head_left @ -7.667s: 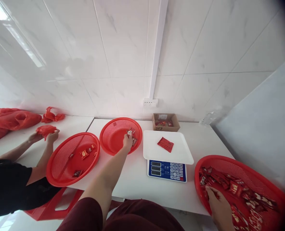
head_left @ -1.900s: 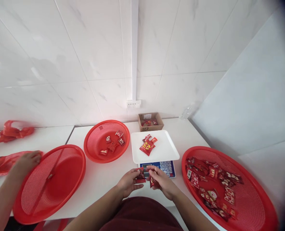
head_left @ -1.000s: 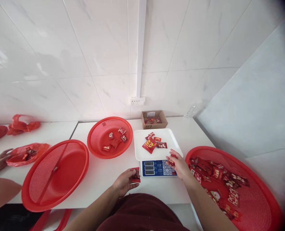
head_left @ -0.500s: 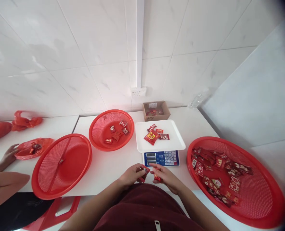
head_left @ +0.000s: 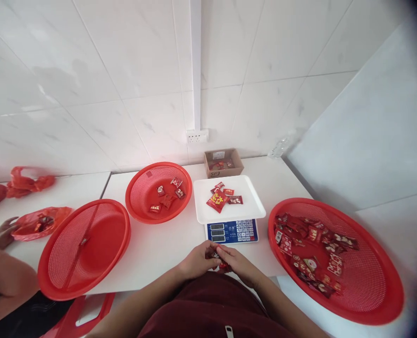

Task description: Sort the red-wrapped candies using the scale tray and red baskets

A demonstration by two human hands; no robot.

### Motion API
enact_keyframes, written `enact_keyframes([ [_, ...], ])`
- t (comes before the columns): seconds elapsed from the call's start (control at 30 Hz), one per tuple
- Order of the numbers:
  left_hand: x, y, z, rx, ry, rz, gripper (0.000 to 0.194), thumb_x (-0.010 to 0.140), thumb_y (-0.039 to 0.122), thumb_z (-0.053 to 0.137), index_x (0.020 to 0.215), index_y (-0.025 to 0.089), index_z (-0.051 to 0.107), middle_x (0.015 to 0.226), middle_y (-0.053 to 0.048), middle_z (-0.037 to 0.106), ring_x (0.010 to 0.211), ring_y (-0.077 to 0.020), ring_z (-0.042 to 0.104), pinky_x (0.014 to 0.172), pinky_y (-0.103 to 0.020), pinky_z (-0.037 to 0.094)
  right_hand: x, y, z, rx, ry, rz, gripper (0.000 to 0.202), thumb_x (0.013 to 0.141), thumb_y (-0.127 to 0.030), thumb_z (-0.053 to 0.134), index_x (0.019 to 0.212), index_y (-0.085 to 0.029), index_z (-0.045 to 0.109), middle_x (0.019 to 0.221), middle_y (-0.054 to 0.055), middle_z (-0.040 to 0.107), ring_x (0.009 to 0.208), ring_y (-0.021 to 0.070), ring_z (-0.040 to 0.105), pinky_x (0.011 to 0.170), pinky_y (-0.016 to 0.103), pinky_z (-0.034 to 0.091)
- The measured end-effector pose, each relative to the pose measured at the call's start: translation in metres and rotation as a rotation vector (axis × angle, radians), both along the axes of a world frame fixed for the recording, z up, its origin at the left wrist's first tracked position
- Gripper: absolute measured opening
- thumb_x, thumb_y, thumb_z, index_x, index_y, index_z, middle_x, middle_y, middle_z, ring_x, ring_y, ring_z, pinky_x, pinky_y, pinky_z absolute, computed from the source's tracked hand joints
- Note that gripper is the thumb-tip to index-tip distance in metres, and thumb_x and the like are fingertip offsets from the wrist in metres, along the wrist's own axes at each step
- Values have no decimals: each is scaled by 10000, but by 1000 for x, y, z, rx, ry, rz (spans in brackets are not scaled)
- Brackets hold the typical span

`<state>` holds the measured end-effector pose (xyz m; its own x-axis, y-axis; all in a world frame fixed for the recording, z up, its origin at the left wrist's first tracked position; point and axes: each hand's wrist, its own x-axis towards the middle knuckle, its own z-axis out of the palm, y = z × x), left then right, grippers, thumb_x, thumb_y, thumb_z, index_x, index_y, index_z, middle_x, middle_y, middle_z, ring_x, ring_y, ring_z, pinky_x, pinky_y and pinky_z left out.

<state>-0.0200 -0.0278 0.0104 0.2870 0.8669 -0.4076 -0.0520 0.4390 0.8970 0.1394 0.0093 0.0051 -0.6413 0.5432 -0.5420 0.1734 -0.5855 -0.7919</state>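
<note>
Candy packets (head_left: 218, 260): small red foil-wrapped pieces, pinched between left hand (head_left: 197, 258) and right hand (head_left: 237, 264), fingertips pressed together at near table edge, just below scale keypad. Left to right: co-worker's hand (head_left: 2, 233) by crumpled red plastic bag (head_left: 39, 221); large shallow red mesh basket (head_left: 85, 249); smaller round mesh basket (head_left: 159, 197), few packets; white-trayed digital scale (head_left: 229, 206), glossy packets piled; wide mesh basket (head_left: 335, 263), many packets. Advice: keep grip light, separate wrappers singly, add gently onto tray centre.
</note>
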Motion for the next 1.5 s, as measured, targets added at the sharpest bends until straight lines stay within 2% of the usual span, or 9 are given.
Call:
enact_keyframes([
  [0.33, -6, 2, -11, -112, 73, 122, 409, 671, 427, 697, 898, 188, 455, 574, 67, 516, 548, -97, 493, 588, -261, 371, -1, 9, -9, 195, -203, -60, 457, 701, -613, 566, 642, -162, 615, 501, -34, 468, 476, 97, 450, 456, 242, 429],
  [0.47, -11, 3, -11, -174, 76, 185, 393, 662, 403, 698, 910, 183, 485, 743, -1, 584, 636, -119, 545, 639, -284, 408, 8, 30, -12, 273, -306, -270, 385, 727, -551, 562, 752, -175, 642, 602, 3, 584, 495, 117, 502, 441, 249, 420],
  [0.57, -15, 2, -10, -195, 100, 200, 372, 678, 386, 678, 935, 180, 505, 808, -28, 600, 680, -132, 561, 667, -296, 418, 19, 59, -9, 285, -350, -471, 318, 730, -504, 582, 809, -205, 654, 751, 40, 654, 651, 166, 588, 484, 255, 451],
  [0.7, -18, -2, -12, -227, 107, 190, 339, 684, 378, 663, 922, 176, 530, 819, -35, 609, 694, -134, 562, 686, -299, 419, 25, 83, -4, 237, -310, -602, 297, 694, -437, 647, 924, -250, 662, 901, 54, 673, 838, 218, 620, 513, 262, 489],
  [1.0, -25, -7, -17, -274, 164, 189, 299, 707, 334, 624, 939, 169, 536, 842, -38, 622, 698, -123, 568, 675, -276, 421, 27, 38, -12, 71, -227, -463, 470, 633, -238, 672, 1098, -261, 607, 1253, 63, 532, 894, 190, 621, 602, 278, 548],
  [1.13, -22, -5, -16, -283, 174, 169, 285, 718, 311, 599, 951, 163, 529, 847, -39, 616, 693, -118, 564, 679, -275, 426, 28, 24, -5, 5, -152, -397, 649, 642, -213, 641, 1267, -303, 493, 1302, 68, 489, 881, 171, 626, 561, 244, 524],
  [1.33, -19, -1, -22, -196, 221, 97, 286, 735, 343, 573, 956, 165, 531, 834, -41, 616, 718, -136, 579, 688, -291, 454, 20, 25, 9, 91, -108, -378, 744, 721, -373, 609, 1402, -308, 317, 1098, 70, 622, 608, 104, 578, 377, 174, 358],
  [1.43, -39, 3, -31, 24, 490, 165, 285, 769, 329, 534, 1010, 178, 548, 954, -72, 634, 903, -188, 596, 798, -345, 471, 30, 32, 2, 172, -193, -461, 724, 729, -454, 574, 1391, -277, 339, 966, 46, 653, 540, 101, 534, 351, 177, 317],
  [1.5, -65, 7, -35, 233, 733, 303, 353, 778, 320, 532, 1106, 191, 532, 1124, -98, 600, 1084, -224, 546, 926, -405, 431, 47, 40, -7, 260, -320, -550, 714, 734, -487, 535, 1383, -252, 350, 956, 53, 656, 548, 123, 545, 370, 205, 354],
])
